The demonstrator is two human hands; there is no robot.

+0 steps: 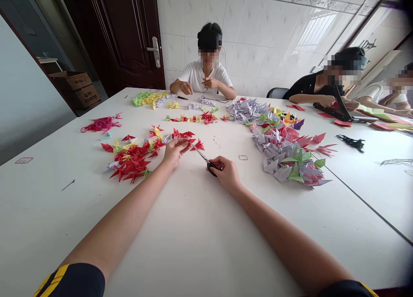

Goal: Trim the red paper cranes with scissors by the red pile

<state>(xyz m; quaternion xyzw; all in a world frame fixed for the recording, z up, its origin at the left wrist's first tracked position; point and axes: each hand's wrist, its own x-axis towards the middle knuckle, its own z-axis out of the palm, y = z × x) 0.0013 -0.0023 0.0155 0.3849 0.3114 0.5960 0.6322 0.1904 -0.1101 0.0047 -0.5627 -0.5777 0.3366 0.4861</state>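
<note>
My right hand (227, 171) is closed on the black handles of a pair of scissors (204, 158), whose blades point up and left toward my left hand (175, 150). My left hand is pinched on a small red folded paper piece (184, 141), held just above the white table (193, 236). The scissor tips reach that piece. To the left of my left hand lies a heap of red and yellow paper cranes (134, 157).
A big pile of lilac, pink and green paper cranes (287, 153) lies to the right. More cranes, a pink bundle (101, 125) and a green-yellow bundle (146, 99) sit farther back. Three other people work at the far side; one uses a paper cutter (338, 109).
</note>
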